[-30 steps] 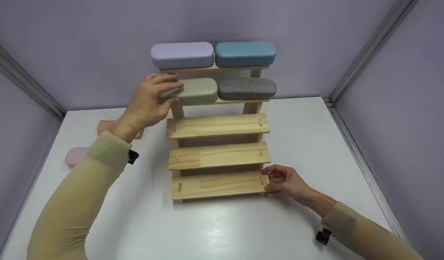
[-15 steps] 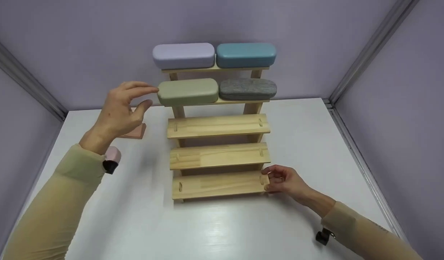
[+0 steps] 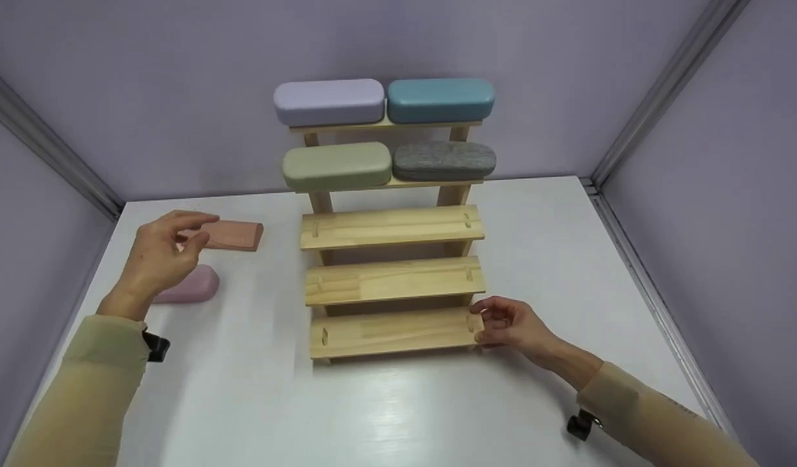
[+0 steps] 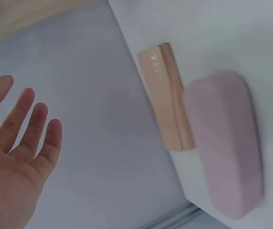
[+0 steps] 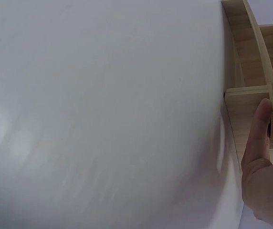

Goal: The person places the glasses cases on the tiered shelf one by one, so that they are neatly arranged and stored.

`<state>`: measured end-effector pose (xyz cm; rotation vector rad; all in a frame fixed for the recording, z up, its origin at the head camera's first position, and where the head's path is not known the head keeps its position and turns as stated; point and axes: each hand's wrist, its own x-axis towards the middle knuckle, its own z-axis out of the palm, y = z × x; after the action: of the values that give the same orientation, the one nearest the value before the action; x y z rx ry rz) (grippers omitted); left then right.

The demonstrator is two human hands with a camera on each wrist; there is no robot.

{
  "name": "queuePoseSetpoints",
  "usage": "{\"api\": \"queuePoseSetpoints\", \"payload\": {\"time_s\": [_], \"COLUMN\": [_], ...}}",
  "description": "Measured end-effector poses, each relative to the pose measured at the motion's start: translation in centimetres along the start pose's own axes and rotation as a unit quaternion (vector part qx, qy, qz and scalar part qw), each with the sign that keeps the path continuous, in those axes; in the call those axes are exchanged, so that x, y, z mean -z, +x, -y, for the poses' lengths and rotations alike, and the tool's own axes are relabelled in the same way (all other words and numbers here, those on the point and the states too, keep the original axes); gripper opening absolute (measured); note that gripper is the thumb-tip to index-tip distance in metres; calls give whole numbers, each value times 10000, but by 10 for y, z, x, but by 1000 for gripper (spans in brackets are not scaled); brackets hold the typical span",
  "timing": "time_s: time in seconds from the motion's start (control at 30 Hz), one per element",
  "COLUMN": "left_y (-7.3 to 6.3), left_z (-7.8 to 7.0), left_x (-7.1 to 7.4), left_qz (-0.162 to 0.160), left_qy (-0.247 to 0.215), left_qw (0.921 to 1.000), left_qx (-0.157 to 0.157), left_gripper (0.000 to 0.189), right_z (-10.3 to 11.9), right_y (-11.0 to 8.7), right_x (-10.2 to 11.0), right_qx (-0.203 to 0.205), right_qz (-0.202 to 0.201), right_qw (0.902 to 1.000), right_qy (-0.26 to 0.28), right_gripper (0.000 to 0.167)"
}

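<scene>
The salmon case, long axis crosswise, is seen right of the nearer left hand, fingers parted, empty; the bottom shelf is pinched by the right hand.

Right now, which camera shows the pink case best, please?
The left wrist view: the pink case appears large and uncovered there, though slightly blurred. In the head view, the left hand hides part of it. The right wrist view does not show it.

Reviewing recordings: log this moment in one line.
left hand: empty, near peach case, pink case | right hand: grips bottom shelf
</scene>
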<state>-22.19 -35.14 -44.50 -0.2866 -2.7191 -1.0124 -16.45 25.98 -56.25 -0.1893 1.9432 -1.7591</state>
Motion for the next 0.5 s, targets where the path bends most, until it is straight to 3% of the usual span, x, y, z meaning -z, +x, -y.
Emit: {"api": "queuePoseSetpoints", "payload": {"time_s": [0.17,0.33,0.5], "left_y": [-20,-31,-40], "left_z": [42,75,97], "left_x": [4,8,5], "left_qz": [320,1024,1336], "left_qy": [234,270,495], "left_qw": [9973,9882,9826], "left_qx": [613,1106,1193], "left_gripper": [39,57,75], "right_z": [1,0,1], "right_y": [0,-1,-1], "right_x": [-1,0,0], "right_qx": [5,-64,-52], "right_qz": [-1,5,18], "right_qw": [10000,10000,10000], "right_qy": [29,33,20], "right_gripper": [58,58,58]}}
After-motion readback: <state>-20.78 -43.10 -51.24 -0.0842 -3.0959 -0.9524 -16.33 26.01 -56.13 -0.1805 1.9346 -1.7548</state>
